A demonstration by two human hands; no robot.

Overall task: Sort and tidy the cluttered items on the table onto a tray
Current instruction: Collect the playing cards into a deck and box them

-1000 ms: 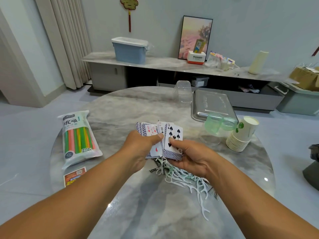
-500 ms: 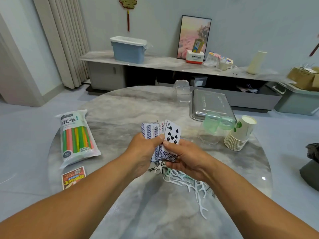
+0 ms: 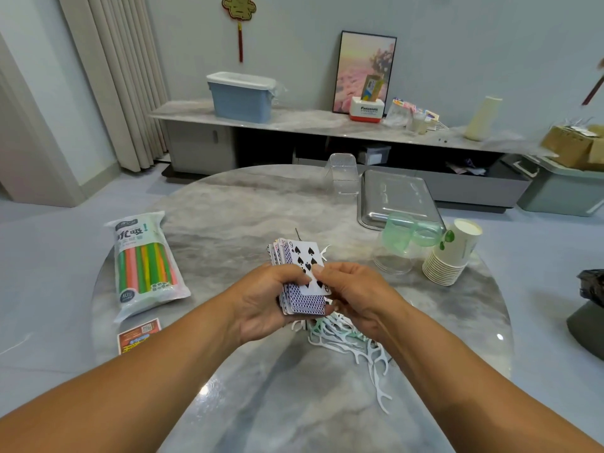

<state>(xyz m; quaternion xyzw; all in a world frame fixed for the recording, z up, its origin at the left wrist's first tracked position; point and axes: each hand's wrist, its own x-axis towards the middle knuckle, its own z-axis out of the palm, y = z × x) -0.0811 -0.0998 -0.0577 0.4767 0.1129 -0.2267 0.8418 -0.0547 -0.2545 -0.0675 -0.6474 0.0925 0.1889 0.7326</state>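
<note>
Both hands hold a deck of playing cards [image 3: 302,276] above the middle of the round marble table [image 3: 228,204]. A nine of spades faces up on top; blue-backed cards show beneath. My left hand [image 3: 264,302] grips the deck from the left and below. My right hand [image 3: 349,289] pinches the top card's right edge with the thumb on its face. The steel tray [image 3: 395,194] lies at the far right of the table. A heap of white floss picks [image 3: 353,344] lies on the table under my right hand.
A bag of coloured straws [image 3: 145,263] lies at the left, an orange leaflet [image 3: 137,335] near it. A stack of paper cups [image 3: 454,253] and green-tinted clear plastic cups [image 3: 405,243] lie by the tray. A clear box [image 3: 343,173] stands at the far edge.
The fanned cards have been squared into a tighter stack and lifted a little. My right thumb has slid onto the nine of spades.
</note>
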